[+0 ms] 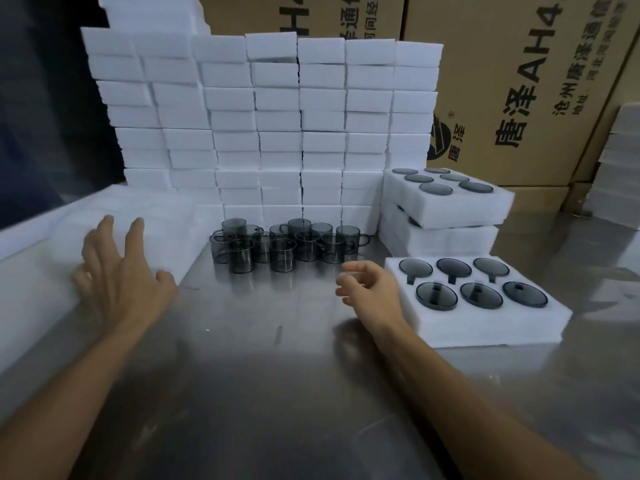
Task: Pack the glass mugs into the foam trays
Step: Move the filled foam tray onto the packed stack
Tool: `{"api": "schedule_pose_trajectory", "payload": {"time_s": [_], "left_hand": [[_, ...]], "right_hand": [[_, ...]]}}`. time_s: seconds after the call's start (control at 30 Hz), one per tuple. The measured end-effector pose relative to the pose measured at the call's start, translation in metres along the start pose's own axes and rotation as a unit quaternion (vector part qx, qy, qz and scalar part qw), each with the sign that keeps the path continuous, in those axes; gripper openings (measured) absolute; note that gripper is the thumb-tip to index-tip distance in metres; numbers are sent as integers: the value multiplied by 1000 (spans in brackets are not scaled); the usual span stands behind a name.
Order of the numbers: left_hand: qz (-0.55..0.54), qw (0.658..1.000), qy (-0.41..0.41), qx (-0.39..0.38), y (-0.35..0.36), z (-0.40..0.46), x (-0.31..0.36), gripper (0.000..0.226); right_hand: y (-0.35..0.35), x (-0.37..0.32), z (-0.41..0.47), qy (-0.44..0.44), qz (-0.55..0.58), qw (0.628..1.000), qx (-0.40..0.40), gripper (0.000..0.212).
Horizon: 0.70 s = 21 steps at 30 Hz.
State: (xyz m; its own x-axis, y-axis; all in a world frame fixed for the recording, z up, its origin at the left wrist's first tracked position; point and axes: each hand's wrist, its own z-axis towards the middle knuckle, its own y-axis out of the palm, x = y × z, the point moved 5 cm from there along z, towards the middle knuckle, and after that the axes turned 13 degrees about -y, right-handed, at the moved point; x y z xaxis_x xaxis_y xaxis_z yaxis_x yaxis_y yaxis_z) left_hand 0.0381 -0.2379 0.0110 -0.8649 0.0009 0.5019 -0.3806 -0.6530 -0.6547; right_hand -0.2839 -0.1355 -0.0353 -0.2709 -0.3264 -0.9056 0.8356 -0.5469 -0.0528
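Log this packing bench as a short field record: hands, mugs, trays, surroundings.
left hand: open, fingers spread, over the foam sheets
right hand: empty, fingers loosely curled, beside the near tray
loose mugs: grey glass, clustered upright on the steel table
near tray: six slots, all filled
stacked trays: top one filled
backdrop: wall of foam blocks, cardboard cartons

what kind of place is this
Probably a packing station in a warehouse or factory: a wall of stacked white foam trays, printed cardboard cartons behind, and loose grey glass mugs on a steel table.
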Motion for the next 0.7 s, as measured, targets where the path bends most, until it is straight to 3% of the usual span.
{"api": "schedule_pose_trajectory", "payload": {"time_s": [0.1, 0.2, 0.3, 0.4, 0.53, 0.7], "left_hand": [[97, 995, 17, -27, -1, 26, 8, 86], [169, 981, 9, -97, 4, 45, 10, 67], [218, 969, -1, -119, 5, 48, 12, 47], [227, 968, 9, -105, 3, 44, 16, 42], [194, 977, 40, -80, -4, 31, 30, 54], [89, 989, 108, -48, -15, -14, 66, 48]], "right_hand": [[-5, 13, -1, 30, 31, 999, 18, 19], [-8, 17, 2, 53, 92, 993, 45, 15], [-8, 18, 3, 64, 123, 989, 45, 12], [-8, 20, 4, 67, 132, 988, 45, 11], [-8, 19, 4, 73, 152, 984, 55, 13], [-9, 18, 2, 71, 162, 983, 51, 17]]}}
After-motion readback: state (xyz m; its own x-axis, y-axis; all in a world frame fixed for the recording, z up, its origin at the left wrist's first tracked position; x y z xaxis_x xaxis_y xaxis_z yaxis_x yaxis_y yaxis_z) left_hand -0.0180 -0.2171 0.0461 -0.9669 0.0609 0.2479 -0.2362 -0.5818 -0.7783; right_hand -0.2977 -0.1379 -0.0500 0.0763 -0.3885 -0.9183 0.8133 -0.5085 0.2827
